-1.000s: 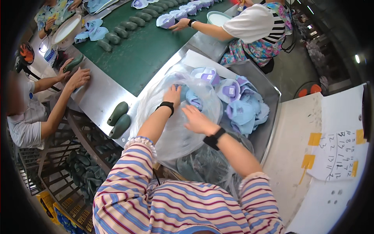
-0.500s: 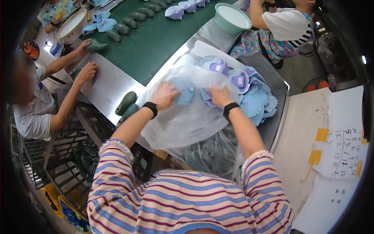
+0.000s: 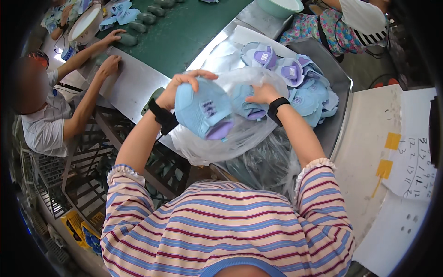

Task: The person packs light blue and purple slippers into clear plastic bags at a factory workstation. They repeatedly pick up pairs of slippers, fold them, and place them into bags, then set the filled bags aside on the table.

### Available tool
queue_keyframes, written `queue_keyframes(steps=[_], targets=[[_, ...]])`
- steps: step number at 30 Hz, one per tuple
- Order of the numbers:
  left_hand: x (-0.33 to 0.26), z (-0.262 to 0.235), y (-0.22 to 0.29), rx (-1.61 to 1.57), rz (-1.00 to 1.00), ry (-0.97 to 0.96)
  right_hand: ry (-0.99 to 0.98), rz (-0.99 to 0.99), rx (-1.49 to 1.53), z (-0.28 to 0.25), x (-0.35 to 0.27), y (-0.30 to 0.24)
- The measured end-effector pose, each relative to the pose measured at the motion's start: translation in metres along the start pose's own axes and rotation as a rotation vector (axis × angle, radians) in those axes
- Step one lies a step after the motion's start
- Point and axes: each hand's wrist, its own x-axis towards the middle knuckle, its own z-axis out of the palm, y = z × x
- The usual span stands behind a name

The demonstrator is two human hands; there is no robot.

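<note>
My left hand (image 3: 177, 90) is closed on the edge of a light blue shoe upper (image 3: 196, 108) with a purple lining, raised above a clear plastic bag (image 3: 200, 150). The fingers reach over its top edge. My right hand (image 3: 264, 95) grips a second light blue upper (image 3: 242, 99) at the mouth of the bag, thumb across it. Just right of that hand, several more blue uppers (image 3: 307, 104) lie piled in a grey metal tray (image 3: 342, 99). Two uppers with purple tongues (image 3: 291, 72) and white labels lie at the pile's far side.
A green conveyor belt (image 3: 173, 51) carries dark green shoe lasts (image 3: 137, 27). At the left, a co-worker's hand (image 3: 110, 64) rests by the belt's metal edge. Another person (image 3: 318, 34) sits far right near a pale green basin (image 3: 281, 5). Dark metal racks (image 3: 87, 159) stand lower left.
My left hand has come out of the bag area toward me, bringing up a blue upper. The right hand has shifted slightly and grips another. The view has moved, and the co-worker's last is farther along.
</note>
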Motion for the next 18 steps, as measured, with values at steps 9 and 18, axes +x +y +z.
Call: queue_keyframes(steps=[9, 18], targets=[[0.017, 0.0, 0.018, 0.205, -0.077, 0.19, -0.203, -0.276, -0.197, -0.019, -0.008, -0.023], [0.003, -0.018, 0.041, -0.019, -0.021, 0.309, 0.048, -0.251, -0.201, 0.006, 0.005, -0.043]])
